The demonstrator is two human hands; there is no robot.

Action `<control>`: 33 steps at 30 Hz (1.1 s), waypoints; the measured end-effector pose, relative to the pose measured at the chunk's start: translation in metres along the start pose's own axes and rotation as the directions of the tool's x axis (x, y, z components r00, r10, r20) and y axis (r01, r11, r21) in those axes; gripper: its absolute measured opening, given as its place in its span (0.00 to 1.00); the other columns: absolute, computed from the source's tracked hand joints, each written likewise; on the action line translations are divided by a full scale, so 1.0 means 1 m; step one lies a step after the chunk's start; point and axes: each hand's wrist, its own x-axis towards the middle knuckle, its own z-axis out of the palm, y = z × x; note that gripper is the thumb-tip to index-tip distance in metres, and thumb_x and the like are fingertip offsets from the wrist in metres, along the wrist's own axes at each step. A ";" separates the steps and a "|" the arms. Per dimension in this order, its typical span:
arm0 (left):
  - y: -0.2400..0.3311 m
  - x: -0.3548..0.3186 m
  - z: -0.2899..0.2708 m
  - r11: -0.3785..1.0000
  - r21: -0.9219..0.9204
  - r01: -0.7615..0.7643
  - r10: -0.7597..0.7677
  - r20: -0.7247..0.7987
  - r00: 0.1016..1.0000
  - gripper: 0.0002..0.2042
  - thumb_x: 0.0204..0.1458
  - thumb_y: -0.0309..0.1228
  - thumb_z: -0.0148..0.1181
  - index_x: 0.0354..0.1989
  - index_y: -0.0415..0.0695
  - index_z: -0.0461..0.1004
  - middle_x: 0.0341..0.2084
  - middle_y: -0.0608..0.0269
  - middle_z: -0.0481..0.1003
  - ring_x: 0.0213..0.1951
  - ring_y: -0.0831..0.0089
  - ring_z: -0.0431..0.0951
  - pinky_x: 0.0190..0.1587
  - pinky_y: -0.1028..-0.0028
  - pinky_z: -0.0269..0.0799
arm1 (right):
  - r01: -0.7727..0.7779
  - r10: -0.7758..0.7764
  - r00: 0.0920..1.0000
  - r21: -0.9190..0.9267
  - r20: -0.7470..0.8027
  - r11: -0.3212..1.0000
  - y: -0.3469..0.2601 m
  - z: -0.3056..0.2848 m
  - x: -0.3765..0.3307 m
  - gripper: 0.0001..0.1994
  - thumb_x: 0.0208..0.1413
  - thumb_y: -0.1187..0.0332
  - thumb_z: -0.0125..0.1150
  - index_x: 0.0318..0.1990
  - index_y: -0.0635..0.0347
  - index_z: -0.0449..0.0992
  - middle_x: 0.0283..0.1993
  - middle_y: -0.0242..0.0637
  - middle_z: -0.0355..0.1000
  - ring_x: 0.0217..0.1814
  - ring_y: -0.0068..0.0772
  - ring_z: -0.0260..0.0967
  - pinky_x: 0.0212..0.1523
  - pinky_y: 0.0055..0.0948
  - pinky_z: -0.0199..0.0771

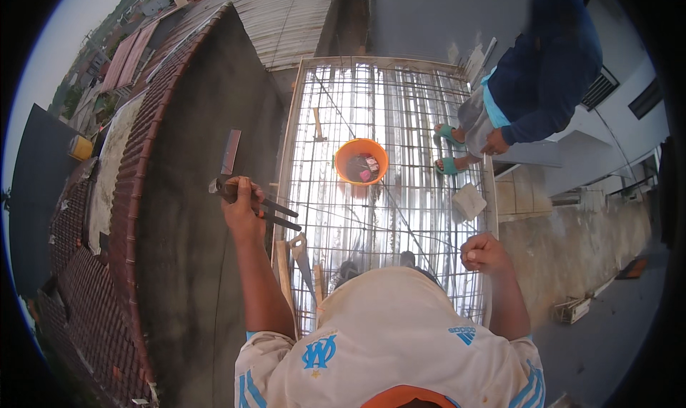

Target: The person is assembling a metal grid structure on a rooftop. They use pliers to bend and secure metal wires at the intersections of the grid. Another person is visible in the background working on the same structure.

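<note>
My left hand is closed around dark pincers at the left edge of the rebar grid. Their two black handles point right and their head sticks out left of my fingers. Over the grid's right edge, my right hand is held with curled fingers; anything inside them is hidden or too small to name. The grid of thin steel bars lies over shiny corrugated metal sheeting. Close to my left forearm, a handsaw rests beside wooden strips.
An orange bucket with pink and dark items stands mid-grid, a hammer to its left. At right stand a co-worker in green sandals and a pale block. A grey wall and tiled roof border the left.
</note>
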 end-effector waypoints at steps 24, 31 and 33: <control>-0.005 -0.004 -0.004 1.000 0.015 0.016 -0.013 -0.219 0.976 0.06 0.58 0.32 0.50 0.35 0.41 0.67 0.24 0.66 0.67 0.26 0.78 0.68 0.27 0.77 0.64 | -0.103 -0.062 0.917 -0.382 -0.395 0.919 0.014 0.022 0.033 0.07 0.56 0.68 0.53 0.33 0.63 0.71 0.19 0.27 0.65 0.23 0.15 0.61 0.25 0.20 0.61; -0.017 0.001 -0.018 0.993 -0.120 0.009 -0.022 -0.107 0.994 0.05 0.58 0.31 0.50 0.37 0.43 0.67 0.24 0.67 0.67 0.26 0.78 0.67 0.27 0.77 0.64 | -0.341 0.229 0.940 -0.713 -0.252 0.612 0.015 0.040 0.042 0.10 0.56 0.65 0.53 0.35 0.63 0.74 0.21 0.33 0.70 0.24 0.21 0.66 0.28 0.24 0.65; -0.021 0.009 -0.024 0.989 -0.147 0.020 -0.038 -0.121 0.992 0.05 0.58 0.31 0.50 0.37 0.43 0.67 0.25 0.67 0.67 0.26 0.78 0.68 0.27 0.77 0.65 | -0.287 0.353 0.935 -0.679 -0.044 0.675 0.004 0.044 0.040 0.09 0.54 0.65 0.56 0.35 0.62 0.76 0.21 0.30 0.70 0.24 0.23 0.65 0.27 0.22 0.65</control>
